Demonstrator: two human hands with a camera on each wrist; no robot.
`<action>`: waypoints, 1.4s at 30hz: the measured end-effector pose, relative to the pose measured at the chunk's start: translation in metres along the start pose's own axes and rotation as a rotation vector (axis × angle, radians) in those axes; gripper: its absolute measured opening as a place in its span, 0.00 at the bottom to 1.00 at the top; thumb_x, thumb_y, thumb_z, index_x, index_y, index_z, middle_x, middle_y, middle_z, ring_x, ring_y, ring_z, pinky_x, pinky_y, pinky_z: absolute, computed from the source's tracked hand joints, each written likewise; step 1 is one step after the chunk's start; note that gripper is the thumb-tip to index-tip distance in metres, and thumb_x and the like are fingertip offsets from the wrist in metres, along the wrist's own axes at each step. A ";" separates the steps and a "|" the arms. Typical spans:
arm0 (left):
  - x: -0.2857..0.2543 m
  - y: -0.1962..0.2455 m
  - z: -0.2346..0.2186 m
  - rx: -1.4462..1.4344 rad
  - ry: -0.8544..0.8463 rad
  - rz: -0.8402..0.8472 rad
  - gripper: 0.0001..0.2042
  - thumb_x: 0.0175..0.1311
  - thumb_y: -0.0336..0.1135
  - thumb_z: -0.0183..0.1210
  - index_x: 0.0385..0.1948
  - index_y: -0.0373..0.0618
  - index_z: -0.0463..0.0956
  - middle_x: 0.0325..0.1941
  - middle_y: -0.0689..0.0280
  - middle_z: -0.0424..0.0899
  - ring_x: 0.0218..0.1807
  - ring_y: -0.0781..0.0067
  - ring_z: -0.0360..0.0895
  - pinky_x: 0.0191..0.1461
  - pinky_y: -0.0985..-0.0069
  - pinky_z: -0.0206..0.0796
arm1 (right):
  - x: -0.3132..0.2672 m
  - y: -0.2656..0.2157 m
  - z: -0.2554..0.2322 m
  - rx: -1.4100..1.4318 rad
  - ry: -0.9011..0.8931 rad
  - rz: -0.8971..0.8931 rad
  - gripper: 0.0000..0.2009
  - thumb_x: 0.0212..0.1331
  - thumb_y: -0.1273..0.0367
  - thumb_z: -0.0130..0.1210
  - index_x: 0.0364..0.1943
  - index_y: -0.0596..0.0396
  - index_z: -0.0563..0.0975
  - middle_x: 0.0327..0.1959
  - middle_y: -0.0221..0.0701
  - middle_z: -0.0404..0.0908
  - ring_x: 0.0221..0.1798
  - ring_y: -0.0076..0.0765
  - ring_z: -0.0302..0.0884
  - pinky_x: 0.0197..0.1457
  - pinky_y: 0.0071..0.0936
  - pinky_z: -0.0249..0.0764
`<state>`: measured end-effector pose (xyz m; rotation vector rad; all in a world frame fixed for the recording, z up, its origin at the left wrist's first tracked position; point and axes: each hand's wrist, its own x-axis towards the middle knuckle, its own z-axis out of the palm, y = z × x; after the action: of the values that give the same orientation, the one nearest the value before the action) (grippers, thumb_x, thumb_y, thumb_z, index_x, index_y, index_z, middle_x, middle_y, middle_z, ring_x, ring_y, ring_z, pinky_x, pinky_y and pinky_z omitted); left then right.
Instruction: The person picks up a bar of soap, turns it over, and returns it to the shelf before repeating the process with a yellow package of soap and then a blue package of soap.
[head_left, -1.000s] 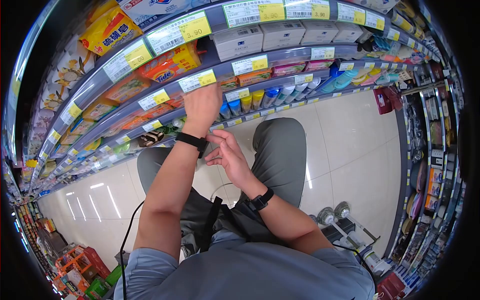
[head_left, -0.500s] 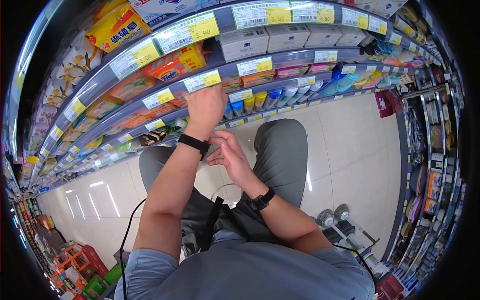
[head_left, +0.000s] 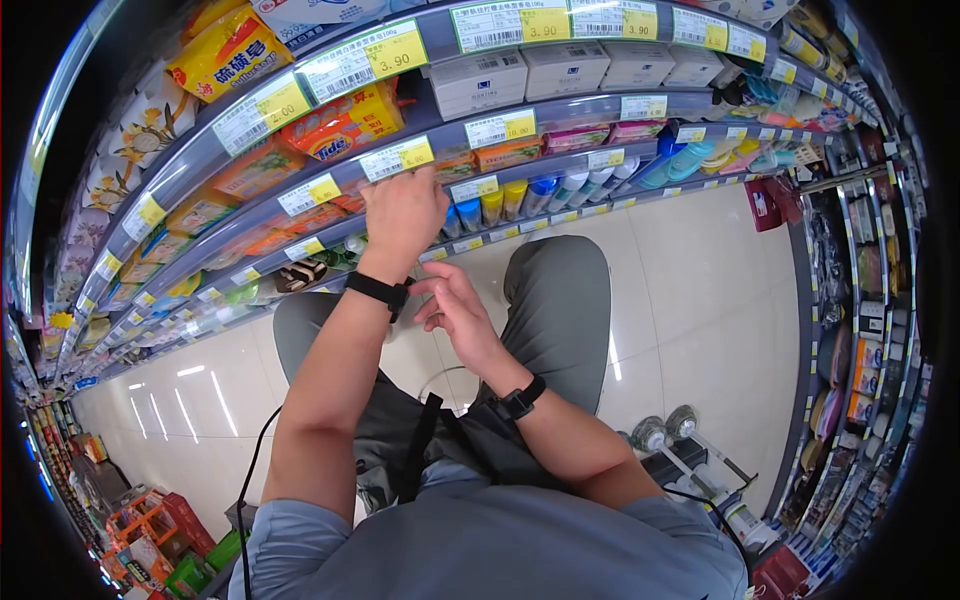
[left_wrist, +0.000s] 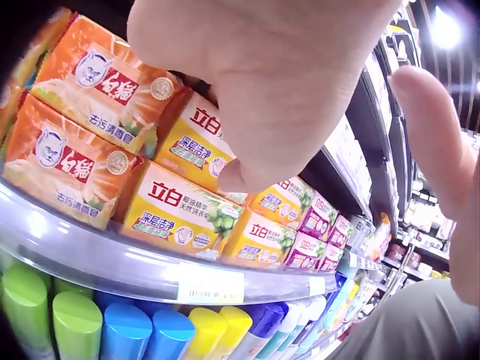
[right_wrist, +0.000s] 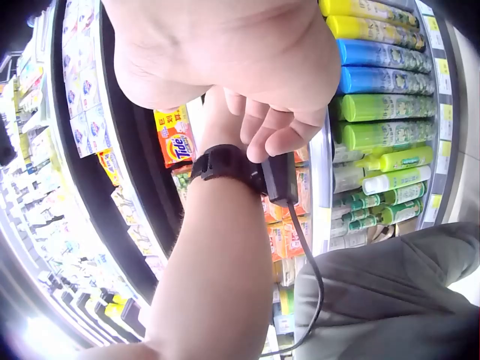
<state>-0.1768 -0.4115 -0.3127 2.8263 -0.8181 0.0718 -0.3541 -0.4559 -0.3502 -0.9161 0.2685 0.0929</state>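
Observation:
In the head view my left hand (head_left: 405,215) reaches in under a shelf edge, over stacked soap boxes. The left wrist view shows its thumb (left_wrist: 236,176) at the front of an upper yellow soap box (left_wrist: 191,142), beside orange soap packs (left_wrist: 97,82). The other fingers are hidden behind the palm, so I cannot tell whether the hand grips the box. My right hand (head_left: 455,315) hovers by the left wrist with loosely bent fingers, fingertips right at the black wristband (head_left: 378,290) and its black module (right_wrist: 280,176).
Green, blue and yellow bottles (left_wrist: 172,334) line the shelf below. Higher up sit Tide packs (head_left: 345,125) and white boxes (head_left: 478,82). Price tags (head_left: 397,158) run along the shelf edges. My knees (head_left: 560,300) are close to the shelf; a wheeled stand (head_left: 690,460) is at the right.
The head view has shifted slightly. Both hands keep nearly the same pose, the left one at the soap shelf and the right one by the left wrist.

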 end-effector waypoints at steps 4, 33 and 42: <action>-0.008 0.005 -0.002 0.023 0.092 0.058 0.18 0.61 0.40 0.66 0.51 0.45 0.78 0.51 0.53 0.85 0.54 0.47 0.82 0.61 0.34 0.64 | 0.001 -0.002 0.001 -0.037 -0.013 0.023 0.24 0.83 0.55 0.41 0.73 0.54 0.62 0.58 0.36 0.77 0.47 0.27 0.77 0.52 0.27 0.72; 0.033 0.044 0.012 -0.091 0.036 0.304 0.15 0.63 0.31 0.58 0.51 0.45 0.74 0.33 0.54 0.87 0.41 0.47 0.86 0.44 0.52 0.79 | 0.007 0.000 -0.001 -0.081 0.219 0.023 0.21 0.83 0.54 0.42 0.68 0.52 0.66 0.44 0.28 0.77 0.38 0.21 0.75 0.43 0.22 0.71; 0.045 0.038 0.028 -0.052 0.073 0.322 0.08 0.71 0.35 0.55 0.45 0.46 0.77 0.28 0.56 0.86 0.33 0.49 0.87 0.35 0.52 0.80 | 0.003 -0.005 0.001 -0.085 0.228 0.020 0.22 0.83 0.55 0.42 0.70 0.53 0.65 0.44 0.30 0.76 0.39 0.22 0.76 0.43 0.23 0.71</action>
<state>-0.1591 -0.4721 -0.3293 2.6008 -1.2304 0.1952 -0.3502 -0.4584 -0.3469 -1.0099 0.4883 0.0178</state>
